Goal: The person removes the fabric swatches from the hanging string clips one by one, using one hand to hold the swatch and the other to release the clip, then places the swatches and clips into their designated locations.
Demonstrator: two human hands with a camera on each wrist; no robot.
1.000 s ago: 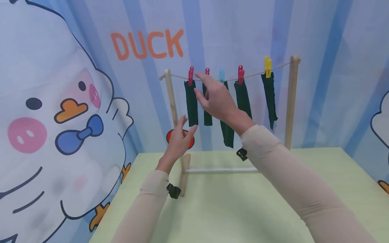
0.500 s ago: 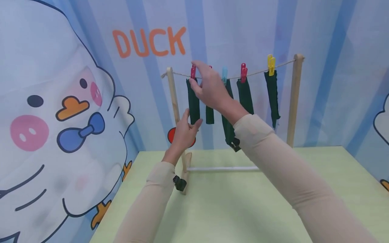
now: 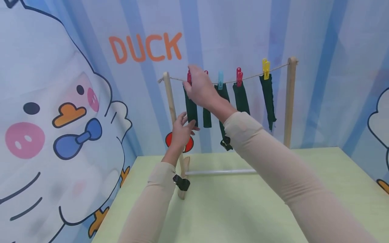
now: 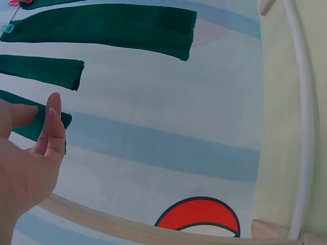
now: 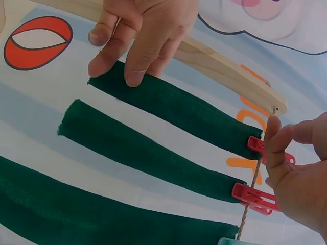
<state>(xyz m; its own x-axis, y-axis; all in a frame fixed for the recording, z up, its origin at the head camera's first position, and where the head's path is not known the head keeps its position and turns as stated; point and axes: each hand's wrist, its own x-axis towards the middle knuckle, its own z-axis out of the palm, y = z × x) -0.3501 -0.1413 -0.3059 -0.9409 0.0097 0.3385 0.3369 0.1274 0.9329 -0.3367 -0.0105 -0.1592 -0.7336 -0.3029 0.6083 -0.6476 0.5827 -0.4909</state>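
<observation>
A striped curtain point(image 3: 146, 98) printed with a large duck point(image 3: 57, 91) backs a pale green bench point(image 3: 218, 209). Past the wooden left post point(image 3: 169, 98), the left hand point(image 3: 181, 133), thumb and fingers apart, is at the lower end of the leftmost green strip point(image 3: 191, 109); contact is unclear. Under its red clip point(image 3: 189, 77), that strip hangs lengthwise, nearly vertical, free end down and slightly right. The right hand point(image 3: 201, 88) spreads thumb and fingertips around the clip; touching is unclear. Four more green strips point(image 3: 241, 98) hang rightward.
</observation>
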